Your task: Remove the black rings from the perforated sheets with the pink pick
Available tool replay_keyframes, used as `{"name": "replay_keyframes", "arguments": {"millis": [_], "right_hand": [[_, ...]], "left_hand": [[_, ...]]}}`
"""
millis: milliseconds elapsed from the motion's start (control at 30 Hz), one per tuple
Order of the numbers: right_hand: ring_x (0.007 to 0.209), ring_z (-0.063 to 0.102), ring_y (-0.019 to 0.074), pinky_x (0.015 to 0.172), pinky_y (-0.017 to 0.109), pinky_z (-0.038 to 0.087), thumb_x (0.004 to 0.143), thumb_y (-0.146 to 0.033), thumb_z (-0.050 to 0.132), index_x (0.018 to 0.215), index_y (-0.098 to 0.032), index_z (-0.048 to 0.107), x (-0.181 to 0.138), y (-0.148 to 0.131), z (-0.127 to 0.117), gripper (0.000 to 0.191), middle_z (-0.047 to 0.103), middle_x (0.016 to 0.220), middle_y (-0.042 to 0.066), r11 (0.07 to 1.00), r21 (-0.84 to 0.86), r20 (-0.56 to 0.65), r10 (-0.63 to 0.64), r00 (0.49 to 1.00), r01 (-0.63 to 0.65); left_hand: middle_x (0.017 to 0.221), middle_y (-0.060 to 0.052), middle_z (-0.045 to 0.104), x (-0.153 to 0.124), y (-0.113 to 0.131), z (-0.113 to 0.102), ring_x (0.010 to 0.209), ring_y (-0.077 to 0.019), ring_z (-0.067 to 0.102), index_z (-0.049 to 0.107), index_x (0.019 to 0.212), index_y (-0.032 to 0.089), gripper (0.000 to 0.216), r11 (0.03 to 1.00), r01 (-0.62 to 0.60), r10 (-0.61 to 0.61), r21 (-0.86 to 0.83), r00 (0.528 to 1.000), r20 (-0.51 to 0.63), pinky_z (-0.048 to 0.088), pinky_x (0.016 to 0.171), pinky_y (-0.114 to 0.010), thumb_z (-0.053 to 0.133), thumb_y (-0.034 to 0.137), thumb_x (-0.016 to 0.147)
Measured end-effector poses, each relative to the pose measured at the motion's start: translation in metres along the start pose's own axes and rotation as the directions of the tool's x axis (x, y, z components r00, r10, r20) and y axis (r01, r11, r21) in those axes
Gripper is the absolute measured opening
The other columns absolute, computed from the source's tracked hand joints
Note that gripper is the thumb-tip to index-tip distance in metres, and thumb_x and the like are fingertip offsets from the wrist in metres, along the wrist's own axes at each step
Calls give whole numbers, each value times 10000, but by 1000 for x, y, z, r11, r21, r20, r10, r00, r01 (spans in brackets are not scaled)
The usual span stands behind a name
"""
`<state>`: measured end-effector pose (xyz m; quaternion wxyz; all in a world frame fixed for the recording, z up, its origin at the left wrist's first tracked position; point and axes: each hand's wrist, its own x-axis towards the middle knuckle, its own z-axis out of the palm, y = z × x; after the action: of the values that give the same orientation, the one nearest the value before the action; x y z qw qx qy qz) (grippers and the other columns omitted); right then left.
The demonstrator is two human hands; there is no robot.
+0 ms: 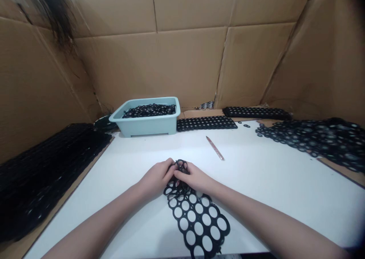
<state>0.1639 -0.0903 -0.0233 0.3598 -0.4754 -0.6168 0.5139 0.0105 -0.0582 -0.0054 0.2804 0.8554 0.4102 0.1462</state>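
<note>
A black sheet of joined rubber rings (199, 228) lies on the white table, its near end reaching the front edge. At its far end, my left hand (159, 176) pinches the bunched-up rings from the left. From the right, my right hand (194, 177) grips the same part, thumb on top. Both hands are closed and their thumbs nearly meet. Fingers partly hide the gathered rings between them, so I cannot make out whether a single ring is being pulled loose.
A light blue tub (145, 126) of black rings stands at the back left. Ring sheets (207, 123) lie beside it. A pencil-like stick (215, 148) rests mid-table. Loose rings (316, 137) are heaped at right, a dark stack (42, 175) at left. Cardboard walls (188, 65) surround the table.
</note>
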Motion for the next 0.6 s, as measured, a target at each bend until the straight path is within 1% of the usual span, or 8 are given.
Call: {"name": "replay_keyframes", "arguments": {"millis": [200, 433, 600], "right_hand": [[756, 556, 155, 717, 286, 424, 775, -276, 471, 832, -165, 504, 0, 0, 1, 128, 578, 772, 14, 1000, -17, -3, -3, 1000, 3], [749, 564, 157, 725, 297, 428, 774, -273, 478, 833, -161, 504, -2, -6, 0, 129, 583, 776, 21, 1000, -16, 0, 25, 1000, -25], [754, 566, 165, 724, 309, 429, 777, -275, 479, 839, -164, 507, -1, -4, 0, 130, 590, 774, 24, 999, -26, -13, 20, 1000, -21]], "left_hand": [[696, 1, 539, 0, 0, 0, 619, -147, 504, 409, 741, 200, 278, 1000, -5, 5, 4, 1000, -3, 339, 560, -255, 262, 403, 861], [685, 4, 526, 0, -3, 1, 618, -147, 498, 401, 742, 202, 268, 1000, -12, 12, 14, 1000, -1, 334, 561, -257, 258, 392, 865], [698, 1, 528, 0, -4, 1, 631, -148, 499, 403, 750, 202, 258, 999, -18, 18, 34, 1000, 2, 333, 566, -258, 260, 383, 866]]}}
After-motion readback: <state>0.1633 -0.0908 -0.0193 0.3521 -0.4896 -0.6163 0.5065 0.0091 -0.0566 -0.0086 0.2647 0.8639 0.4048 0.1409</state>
